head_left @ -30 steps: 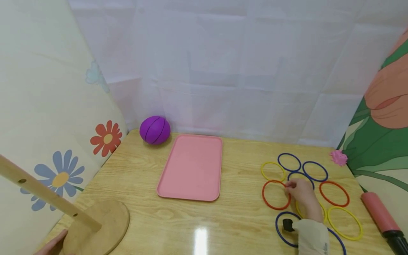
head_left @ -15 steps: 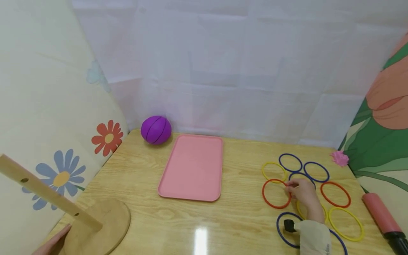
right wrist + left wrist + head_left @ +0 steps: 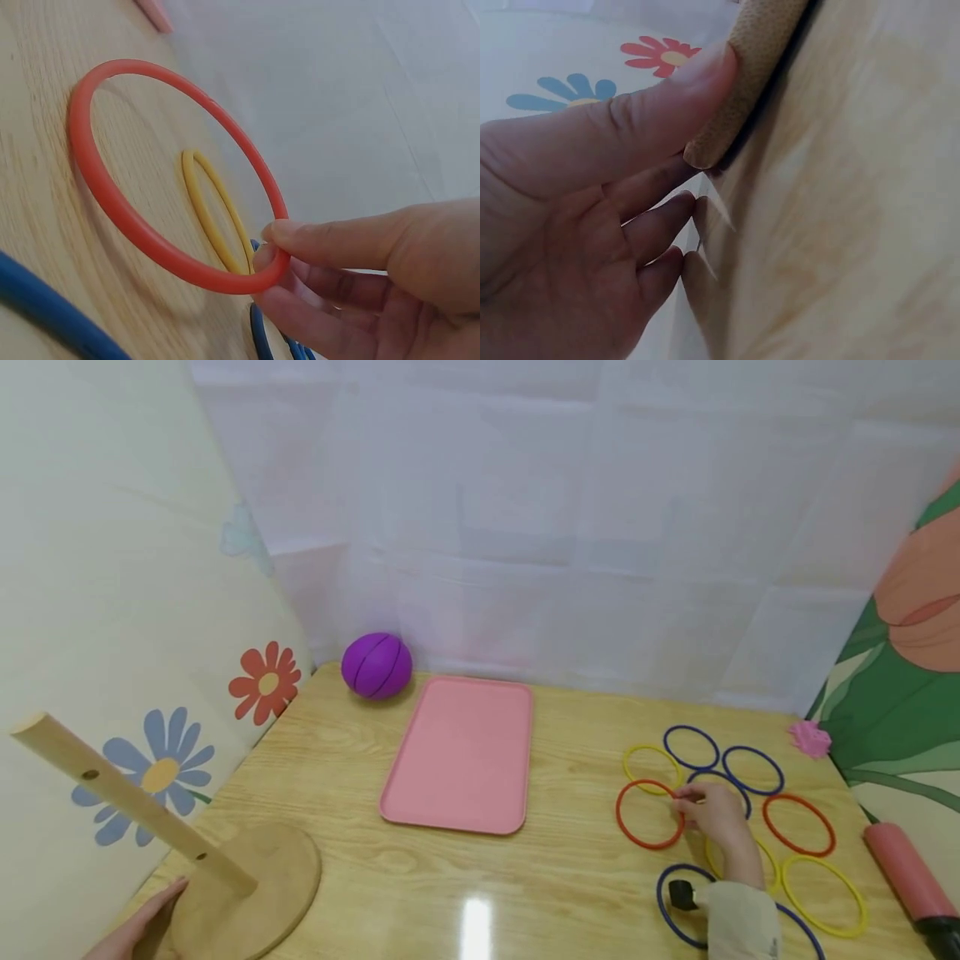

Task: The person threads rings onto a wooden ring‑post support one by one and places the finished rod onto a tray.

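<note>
My right hand (image 3: 716, 818) pinches a red ring (image 3: 619, 818) by its right side, between thumb and fingers. In the right wrist view the ring (image 3: 112, 187) tilts up off the table, its shadow beneath. My left hand (image 3: 138, 927) is at the left edge of a round wooden base (image 3: 288, 893). From that base a slanted-looking wooden post (image 3: 138, 797) with holes rises. The left wrist view has the thumb (image 3: 697, 82) touching the base's rim (image 3: 769, 37), the other fingers loosely bent beside the table; the index fingertip is partly hidden.
Several rings lie about the right hand, among them a yellow ring (image 3: 862, 906), a blue ring (image 3: 660, 902) and another red ring (image 3: 832, 835). A pink tray (image 3: 457, 760), purple ball (image 3: 377, 666), pink lump (image 3: 810, 738) and red-and-black cylinder (image 3: 903, 868) are also there.
The red ring's near side has lifted slightly with my right hand still pinching it. The view has shifted a little left, bringing the post's top into sight. My left hand stays by the base.
</note>
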### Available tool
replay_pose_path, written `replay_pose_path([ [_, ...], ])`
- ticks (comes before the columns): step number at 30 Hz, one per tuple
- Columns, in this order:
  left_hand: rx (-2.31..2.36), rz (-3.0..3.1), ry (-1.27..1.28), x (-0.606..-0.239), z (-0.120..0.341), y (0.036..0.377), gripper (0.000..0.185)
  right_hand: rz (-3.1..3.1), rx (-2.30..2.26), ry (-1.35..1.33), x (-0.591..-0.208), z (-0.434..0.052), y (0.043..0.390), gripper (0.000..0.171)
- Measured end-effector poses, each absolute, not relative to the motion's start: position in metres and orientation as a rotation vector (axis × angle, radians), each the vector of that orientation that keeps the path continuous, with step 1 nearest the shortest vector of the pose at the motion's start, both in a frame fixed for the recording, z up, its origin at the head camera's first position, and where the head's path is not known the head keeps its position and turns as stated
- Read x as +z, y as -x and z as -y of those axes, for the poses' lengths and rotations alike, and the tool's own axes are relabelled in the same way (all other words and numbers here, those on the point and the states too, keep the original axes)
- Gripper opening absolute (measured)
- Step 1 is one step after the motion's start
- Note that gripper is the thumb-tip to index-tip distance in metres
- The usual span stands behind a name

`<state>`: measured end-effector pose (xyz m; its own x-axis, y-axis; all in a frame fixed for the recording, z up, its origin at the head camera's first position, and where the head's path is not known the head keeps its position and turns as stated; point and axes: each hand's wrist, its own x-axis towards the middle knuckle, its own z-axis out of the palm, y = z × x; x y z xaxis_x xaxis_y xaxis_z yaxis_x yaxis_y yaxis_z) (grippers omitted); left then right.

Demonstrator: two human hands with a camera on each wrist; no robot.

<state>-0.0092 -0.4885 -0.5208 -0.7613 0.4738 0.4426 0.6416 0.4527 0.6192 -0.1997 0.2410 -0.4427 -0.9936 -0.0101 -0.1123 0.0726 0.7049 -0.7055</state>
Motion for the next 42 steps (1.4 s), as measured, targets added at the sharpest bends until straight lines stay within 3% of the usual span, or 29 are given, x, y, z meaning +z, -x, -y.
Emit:
replay_pose_path([
  [6, -1.466, 2.493, 1.030, -0.518, 0.481, 0.011, 0.120, -2.797, -1.190, -0.047, -0.442, -0.241, 0.200, 0.021],
  [15, -1.413, 2.511, 1.005, -0.518, 0.471, 0.019, 0.123, -2.778, -1.226, -0.060, -0.442, -0.240, 0.200, 0.022],
  [27, -1.120, 2.575, 0.858, -0.513, 0.445, 0.025, 0.120, -2.744, -1.321, -0.059, -0.444, -0.239, 0.202, 0.026],
  [36, -1.093, 2.743, 0.588, -0.505, 0.424, 0.022, 0.112, -2.733, -1.341, -0.050, -0.445, -0.239, 0.203, 0.026],
  [42, -1.105, 2.800, 0.578, -0.499, 0.414, 0.023, 0.108, -2.694, -1.346, -0.062, -0.443, -0.236, 0.203, 0.027],
])
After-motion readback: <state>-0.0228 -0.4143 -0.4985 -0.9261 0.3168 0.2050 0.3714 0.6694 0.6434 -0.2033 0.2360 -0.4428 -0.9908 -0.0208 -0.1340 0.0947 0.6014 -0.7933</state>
